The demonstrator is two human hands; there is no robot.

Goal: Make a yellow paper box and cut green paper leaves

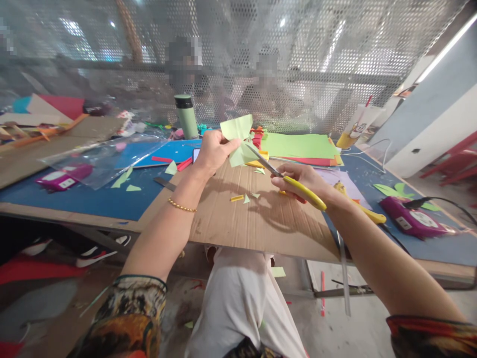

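Note:
Pinched in my left hand (pixel 214 153) is a piece of pale green paper (pixel 237 128), creased and notched, with one part rising above my fingers and another below them. My right hand (pixel 300 180) grips yellow-handled scissors (pixel 303 191), their metal blades pointing up and left at the paper's lower right edge. Whether the blades touch the paper is hard to make out. Beneath both hands lies a brown cardboard sheet (pixel 223 223), with small green paper scraps (pixel 246 199) and a short yellow strip (pixel 237 198) on it.
A green tumbler (pixel 187 117) stands behind my left hand. Light green sheets (pixel 298 145) lie at the back right, near a drink cup (pixel 357 127). Purple boxes sit on the left (pixel 64 176) and right (pixel 413 217), the right one with a black cable. A perforated screen (pixel 305 99) rises behind the table.

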